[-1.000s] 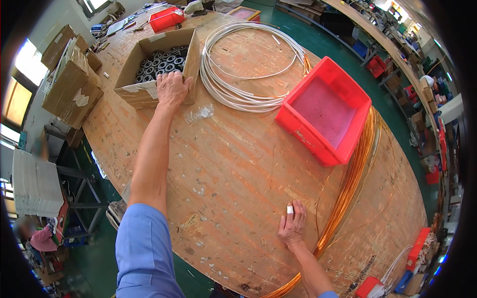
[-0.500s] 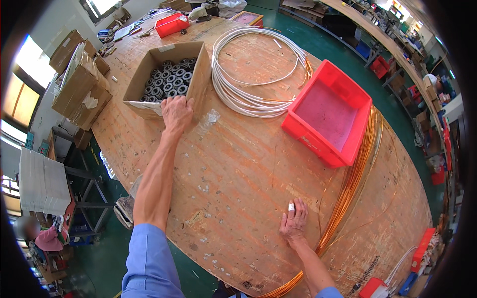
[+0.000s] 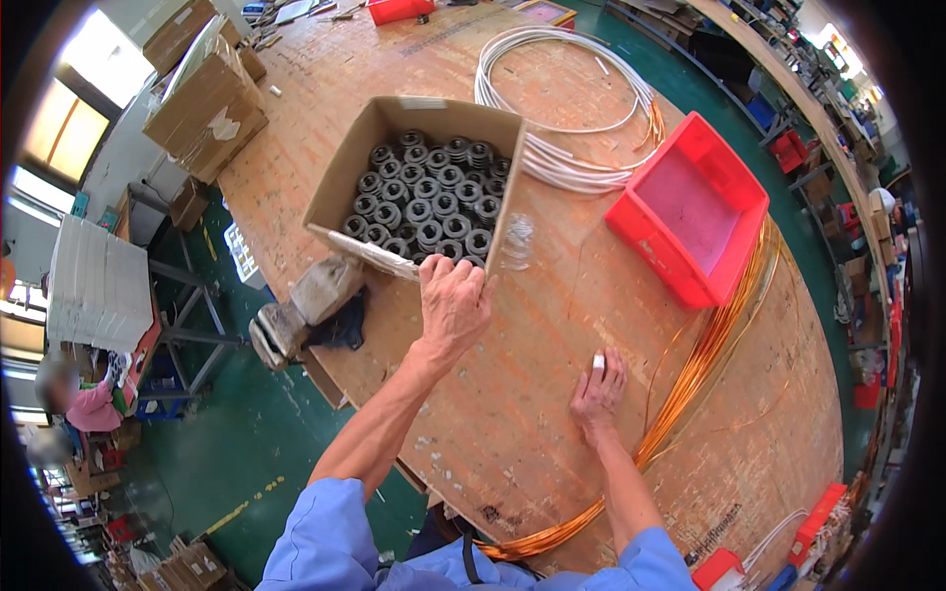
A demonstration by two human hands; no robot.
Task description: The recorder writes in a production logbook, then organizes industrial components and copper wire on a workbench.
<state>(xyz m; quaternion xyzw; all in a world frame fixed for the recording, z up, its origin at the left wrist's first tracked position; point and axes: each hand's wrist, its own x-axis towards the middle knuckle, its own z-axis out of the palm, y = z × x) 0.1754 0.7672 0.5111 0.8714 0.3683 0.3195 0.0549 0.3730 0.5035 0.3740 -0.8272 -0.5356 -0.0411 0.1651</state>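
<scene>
My left hand [image 3: 455, 307] is closed over the near rim of an open cardboard box [image 3: 340, 177], close to its right corner. Inside the box stand several grey metal ring-shaped parts [image 3: 427, 187], packed upright in stacks, each with a hole in its middle. Flat on the wooden table [image 3: 532, 384] lies my right hand [image 3: 599, 396], fingers stretched out and holding nothing. White tape wraps one of its fingers. Just right of that hand runs a bundle of copper-coloured wire [image 3: 680, 399].
A red plastic bin [image 3: 734, 256] stands right of the box, over part of the wire. Behind lies a coil of white cable [image 3: 581, 177]. A grey-brown clamp-like tool [image 3: 325, 291] sits at the table's left edge. Taped cartons [image 3: 212, 113] stand far left.
The cardboard box has come nearer to me and rightward across the table, with my left hand on its rim. The view has shifted too. My right hand stays flat on the table.
</scene>
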